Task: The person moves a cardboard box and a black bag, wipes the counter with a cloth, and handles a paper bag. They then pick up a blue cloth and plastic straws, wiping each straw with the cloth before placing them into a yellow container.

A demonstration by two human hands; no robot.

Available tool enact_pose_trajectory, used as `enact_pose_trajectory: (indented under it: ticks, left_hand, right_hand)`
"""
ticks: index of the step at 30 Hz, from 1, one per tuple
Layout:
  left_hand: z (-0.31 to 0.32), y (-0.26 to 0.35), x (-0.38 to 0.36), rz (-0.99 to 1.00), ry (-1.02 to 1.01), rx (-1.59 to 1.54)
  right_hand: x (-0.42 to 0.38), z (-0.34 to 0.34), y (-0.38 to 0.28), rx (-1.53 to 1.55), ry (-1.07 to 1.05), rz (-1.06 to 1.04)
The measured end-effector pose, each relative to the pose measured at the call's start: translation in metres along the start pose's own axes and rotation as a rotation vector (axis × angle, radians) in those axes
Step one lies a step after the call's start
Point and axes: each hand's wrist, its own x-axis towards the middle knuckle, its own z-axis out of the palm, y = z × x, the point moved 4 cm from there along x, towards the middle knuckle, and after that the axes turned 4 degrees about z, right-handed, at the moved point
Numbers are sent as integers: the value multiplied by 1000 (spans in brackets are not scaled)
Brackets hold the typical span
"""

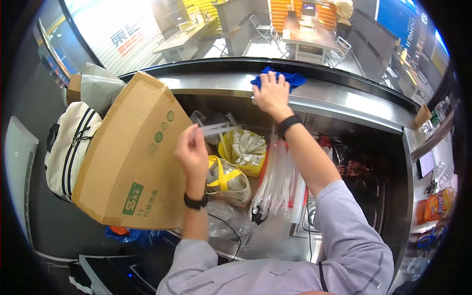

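Note:
My right hand [272, 93] presses a blue cloth [293, 80] onto the metal ledge [216, 82] below the window, its fingers bent over the fabric. To the left, my left hand [191, 152] is raised and closed in a pinch on a translucent plastic strip [219, 129], which sticks out to the right; its exact kind cannot be made out. Beside that hand leans a large cardboard box [142, 147] with green print. Just under the strip are a yellow container [253, 167] of white packets and a beige bag [236, 189] with yellow handles.
Long plastic-wrapped items [275, 184] lie in the recess below my right arm. A white bag [71, 147] with black stripes stands left of the box. On the right counter are a paper cup [422, 116], a phone [426, 163] and an orange snack bag [440, 204]. Thin cables hang in front.

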Motion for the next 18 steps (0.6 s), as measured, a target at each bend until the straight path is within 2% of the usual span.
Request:
enact_pose_trajectory:
  ticks: [2,3,6,7,10,14,16,18]
  left_hand:
    - [-32,8,-20,90,91,26]
    - [-46,4,-39,-10,133,4]
    - [-70,6,-83,-71,225,-51]
    - [-73,15,-88,-155,224,-122]
    - [-76,19,-94,-194,177,-187]
    - [-84,22,-84,-155,168,-180]
    - [-86,29,-80,-167,182,-192]
    - [-88,29,-81,-169,194,-203]
  right_hand:
    - [8,25,-44,35,-68,-34]
    - [12,37,-65,66,-108,-61]
    - [20,69,-119,164,-169,-175]
    - [21,79,-133,202,-185,-194]
    - [22,87,-151,222,-172,-241]
    - [16,77,-125,245,-24,-298]
    - [15,57,-92,233,-118,-266]
    - [5,29,-45,202,-60,-298]
